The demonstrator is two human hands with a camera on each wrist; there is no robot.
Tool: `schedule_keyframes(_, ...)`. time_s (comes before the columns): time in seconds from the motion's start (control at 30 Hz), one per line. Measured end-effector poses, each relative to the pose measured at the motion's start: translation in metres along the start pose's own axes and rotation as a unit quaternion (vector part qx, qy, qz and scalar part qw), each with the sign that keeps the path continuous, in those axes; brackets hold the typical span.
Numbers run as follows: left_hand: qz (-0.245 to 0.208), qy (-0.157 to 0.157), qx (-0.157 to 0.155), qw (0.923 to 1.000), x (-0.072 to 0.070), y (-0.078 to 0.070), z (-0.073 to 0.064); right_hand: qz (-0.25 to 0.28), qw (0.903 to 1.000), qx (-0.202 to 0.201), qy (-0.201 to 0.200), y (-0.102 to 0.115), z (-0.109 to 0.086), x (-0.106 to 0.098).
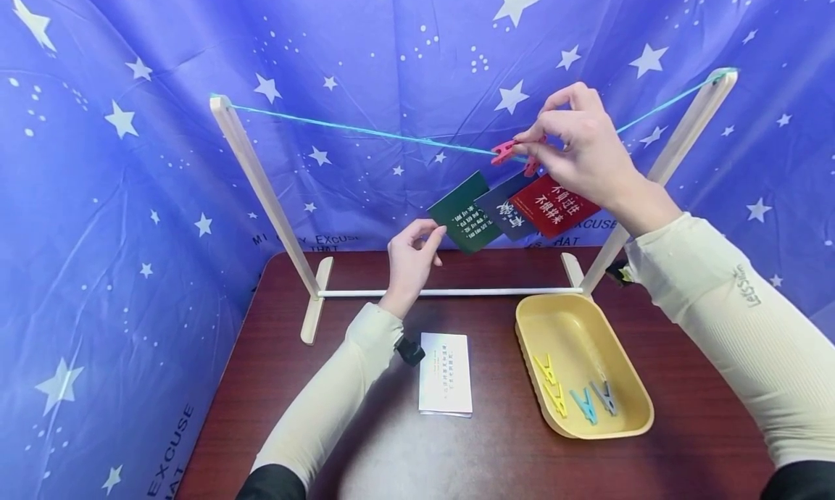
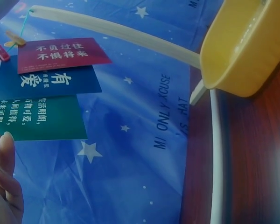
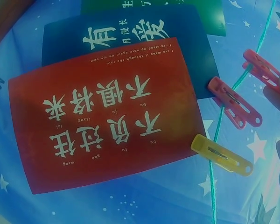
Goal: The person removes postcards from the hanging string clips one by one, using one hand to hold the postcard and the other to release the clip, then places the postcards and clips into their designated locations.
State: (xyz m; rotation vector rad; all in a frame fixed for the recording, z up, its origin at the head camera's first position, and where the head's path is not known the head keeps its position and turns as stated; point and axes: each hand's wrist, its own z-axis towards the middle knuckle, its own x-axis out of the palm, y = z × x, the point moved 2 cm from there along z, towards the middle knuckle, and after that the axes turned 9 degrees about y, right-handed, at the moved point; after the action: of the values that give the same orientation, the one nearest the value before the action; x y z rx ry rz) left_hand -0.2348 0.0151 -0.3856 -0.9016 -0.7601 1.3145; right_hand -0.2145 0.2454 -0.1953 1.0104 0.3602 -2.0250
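Note:
My left hand (image 1: pixel 412 261) pinches the lower left corner of a green card (image 1: pixel 464 214) with white writing, holding it up just below the cord. Between thumb and fingertips my right hand (image 1: pixel 580 141) pinches a pink clothespin (image 3: pixel 262 70), its tip at the green cord (image 1: pixel 365 130). Beside the green card hangs a blue card (image 3: pixel 196 51), with another pink clothespin (image 3: pixel 235 102) at its edge on the cord. A red card (image 1: pixel 554 206) overlaps the blue one; a yellow clothespin (image 3: pixel 221 155) clips it to the cord.
A wooden post (image 1: pixel 264 188) and a second post (image 1: pixel 691 127) carry the cord, joined below by a white rod (image 1: pixel 457 293). On the table stands a yellow basin (image 1: pixel 583 304) with several clothespins. White cards (image 1: pixel 445 373) lie stacked left of it.

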Motion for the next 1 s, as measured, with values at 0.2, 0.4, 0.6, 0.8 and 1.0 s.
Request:
schedule_keyframes(0.2, -0.005, -0.001, -0.008, 1.0, -0.006, 0.005, -0.004, -0.006, 0.9998, -0.004, -0.021, 0.003, -0.003, -0.002)
schedule_keyframes(0.4, 0.004, -0.001, -0.007, 1.0, -0.012, 0.006, -0.007, -0.022, 0.9992, -0.001, -0.033, 0.004, -0.006, -0.003)
schedule_keyframes(0.6, 0.011, -0.007, -0.008, 0.9999, -0.016, 0.007, -0.009, -0.02, 0.9972, -0.002, -0.072, 0.005, -0.009, -0.002)
schedule_keyframes(0.8, 0.005, -0.006, -0.008, 0.9999, -0.018, 0.007, -0.011, -0.02, 0.9951, -0.008, -0.096, 0.004, -0.012, -0.003)
schedule_keyframes(1.0, -0.001, -0.01, -0.005, 0.9999, -0.02, 0.004, -0.014, -0.026, 0.9935, -0.014, -0.11, 0.002, -0.014, -0.004)
